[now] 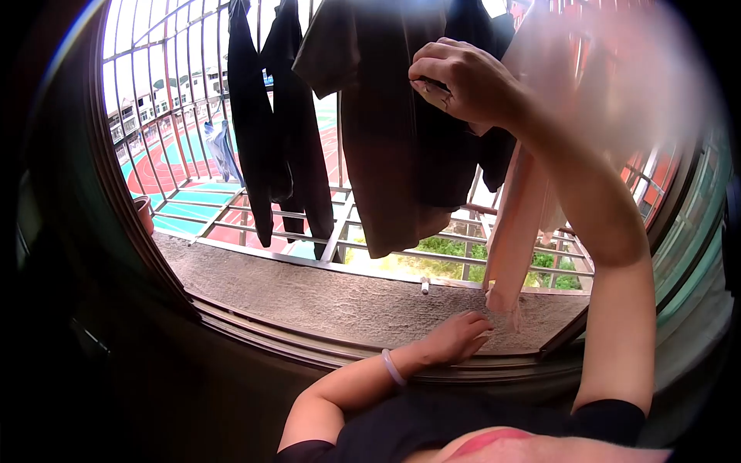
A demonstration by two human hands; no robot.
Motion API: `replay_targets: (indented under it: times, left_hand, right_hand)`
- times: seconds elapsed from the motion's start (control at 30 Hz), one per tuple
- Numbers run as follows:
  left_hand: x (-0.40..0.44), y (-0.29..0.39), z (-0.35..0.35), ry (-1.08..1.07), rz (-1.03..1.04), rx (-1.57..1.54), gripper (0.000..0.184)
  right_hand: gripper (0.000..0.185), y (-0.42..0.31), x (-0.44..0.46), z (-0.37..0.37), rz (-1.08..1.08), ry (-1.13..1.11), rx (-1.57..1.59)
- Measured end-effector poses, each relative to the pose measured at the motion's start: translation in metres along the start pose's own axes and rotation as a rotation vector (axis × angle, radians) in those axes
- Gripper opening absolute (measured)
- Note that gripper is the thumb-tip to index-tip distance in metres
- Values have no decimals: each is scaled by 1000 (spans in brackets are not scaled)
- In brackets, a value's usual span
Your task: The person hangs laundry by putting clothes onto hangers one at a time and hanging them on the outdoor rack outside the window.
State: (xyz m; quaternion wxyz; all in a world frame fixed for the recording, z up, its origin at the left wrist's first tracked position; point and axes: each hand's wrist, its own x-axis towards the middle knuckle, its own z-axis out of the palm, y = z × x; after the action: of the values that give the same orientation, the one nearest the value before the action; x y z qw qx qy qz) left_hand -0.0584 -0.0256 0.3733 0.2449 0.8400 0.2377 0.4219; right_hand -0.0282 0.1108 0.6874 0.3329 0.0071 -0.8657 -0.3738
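Observation:
My right hand (457, 83) is raised in front of the hanging clothes, its fingers curled in, with a ring on one finger. What it grips, if anything, I cannot make out. Behind it hang a brown-grey T-shirt (378, 147) and a dark garment (448, 162). A pale pink garment (515, 239) hangs below and to the right of that wrist, its lower end just above the sill. My left hand (461, 337) is low over the window sill (324, 297), fingers loosely bent and seemingly holding nothing. A pale bracelet (394, 368) circles that wrist.
Metal security bars (174, 92) enclose the window. Dark long garments (258, 147) hang at the left, and a bluish cloth (222, 150) hangs by the bars. A small white object (424, 285) stands on the sill's outer edge. A reddish pot (143, 212) is at the left corner.

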Motion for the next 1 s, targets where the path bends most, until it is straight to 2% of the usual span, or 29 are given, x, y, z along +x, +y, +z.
replay_targets:
  times: [0.17,0.23,0.3,0.4,0.43,0.53,0.6,0.73,0.77,0.87,0.93,1.0]
  left_hand:
    - [-7,13,2,97,-108,-116,28]
    - [-13,13,-1,113,-66,18,28]
    - [-21,9,-11,136,35,238,28]
    - [-35,3,-19,223,-51,295,29]
    - [-43,7,-20,246,-100,291,29]
    - [-60,18,-47,344,-197,360,28]
    - [-74,10,-72,432,-244,429,26]
    - [-88,6,-101,573,-363,410,23]
    - [-89,7,-104,591,-391,395,23]
    - [-77,14,-104,507,-333,426,23]
    - [-74,0,-107,457,-244,465,24]
    - [-73,-10,-114,422,-193,477,25]
  right_hand:
    - [19,-15,2,6,215,-193,7]
    - [24,-24,4,4,406,-267,122]
    - [31,-26,-5,19,455,-297,92]
    - [37,-12,-42,76,199,-209,-146]
    - [40,-15,-48,80,220,-288,-197]
    - [40,-18,-28,58,580,-1019,-186]
    - [36,-10,-34,54,634,-987,-204]
    - [33,-12,-34,43,741,-609,149]
    - [32,-13,-30,42,707,-531,179]
    - [31,-4,-6,37,615,-324,273]
    - [33,4,22,34,627,-112,349]
    - [31,9,54,27,586,40,314]
